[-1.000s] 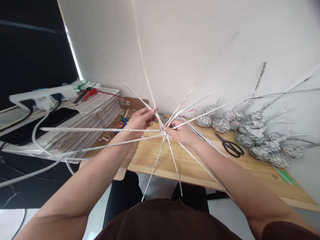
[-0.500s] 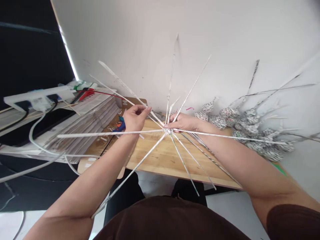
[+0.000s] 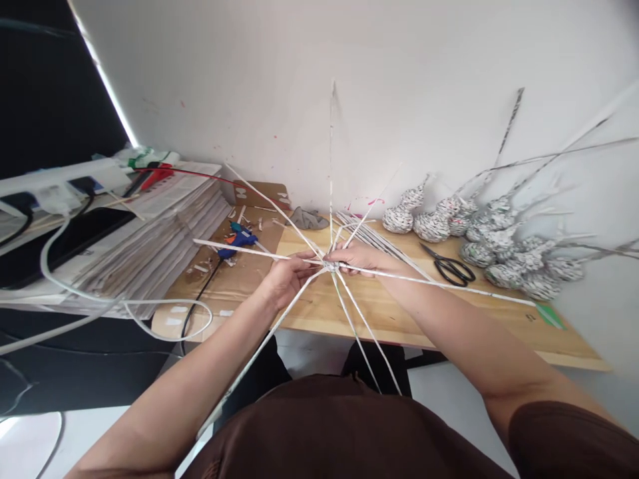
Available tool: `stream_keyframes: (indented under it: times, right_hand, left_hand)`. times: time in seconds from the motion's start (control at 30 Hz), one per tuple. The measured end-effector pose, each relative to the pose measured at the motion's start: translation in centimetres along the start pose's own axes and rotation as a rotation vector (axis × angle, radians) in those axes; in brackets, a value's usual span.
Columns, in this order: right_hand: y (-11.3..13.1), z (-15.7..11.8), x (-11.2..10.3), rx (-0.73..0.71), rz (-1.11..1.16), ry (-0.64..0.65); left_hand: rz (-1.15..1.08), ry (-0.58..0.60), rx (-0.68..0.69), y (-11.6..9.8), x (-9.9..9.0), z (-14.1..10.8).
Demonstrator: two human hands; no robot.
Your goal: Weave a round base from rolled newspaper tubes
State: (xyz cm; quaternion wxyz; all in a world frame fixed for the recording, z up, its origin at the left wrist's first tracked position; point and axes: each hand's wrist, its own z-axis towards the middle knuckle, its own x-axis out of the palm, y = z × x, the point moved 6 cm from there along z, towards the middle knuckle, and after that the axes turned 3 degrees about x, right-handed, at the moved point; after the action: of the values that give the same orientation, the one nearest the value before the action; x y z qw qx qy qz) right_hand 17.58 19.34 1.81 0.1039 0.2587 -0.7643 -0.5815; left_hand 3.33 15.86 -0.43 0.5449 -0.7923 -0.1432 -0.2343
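Between my hands is a small woven paper base [image 3: 331, 265], with several long rolled-paper strips radiating from it in all directions. My left hand [image 3: 292, 278] is closed at its left side, fingertips pinching the base's edge where the strips come out. From the right, my right hand [image 3: 357, 257] grips the base, its thumb on top and fingers curled behind among the strips. One paper strip [image 3: 331, 153] points up toward the wall, and others hang down toward my lap. The base is held above the wooden table [image 3: 319, 319].
Several woven paper gourds [image 3: 432, 227] stand at the right back. Nearby lie black scissors [image 3: 452, 269] and a bundle of paper rolls [image 3: 387, 241]. At left are a blue glue gun [image 3: 237, 243] on cardboard, stacked newspapers [image 3: 184, 233], a phone [image 3: 74, 243] and a power strip [image 3: 64, 183] with cables.
My left hand has gone from a strip out on the left down to the base's edge. The strips have shifted, and the view now shows the scissors and more of the table.
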Motion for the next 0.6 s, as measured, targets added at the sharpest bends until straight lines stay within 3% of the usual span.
stream_keyframes:
  times: [0.3, 0.6]
  right_hand:
    - [-0.2, 0.1, 0.5, 0.089, -0.036, -0.076]
    - [-0.5, 0.5, 0.6, 0.133, -0.076, -0.071]
  left_hand:
    - [0.21, -0.037, 0.26, -0.3, -0.1, 0.5]
    - [0.288, -0.142, 0.369, 0.8, -1.4, 0.8]
